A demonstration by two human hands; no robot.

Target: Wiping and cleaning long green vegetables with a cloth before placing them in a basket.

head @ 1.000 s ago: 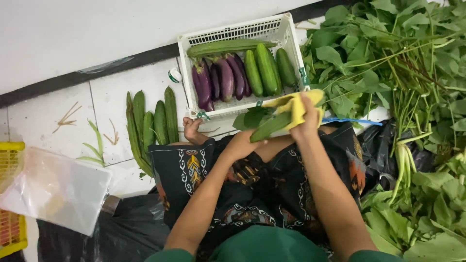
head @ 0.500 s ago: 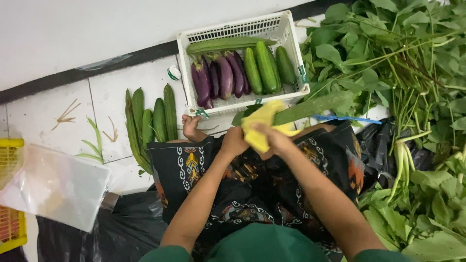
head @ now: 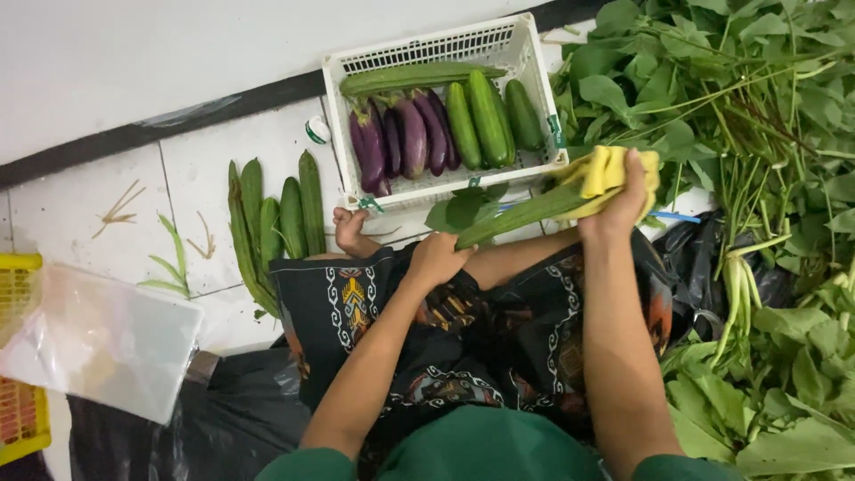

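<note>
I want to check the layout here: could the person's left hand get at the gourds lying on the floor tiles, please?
Probably yes: the gourds on the tiles lie in the open with nothing over them, but the left hand now grips the long gourd.

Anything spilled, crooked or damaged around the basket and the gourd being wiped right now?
Nothing serious. The white basket sits slightly skewed to the floor tiles, and a few loose green scraps lie on the tiles left of the gourds on the floor. The left hand and right hand with the yellow cloth hold the long gourd intact.
</note>
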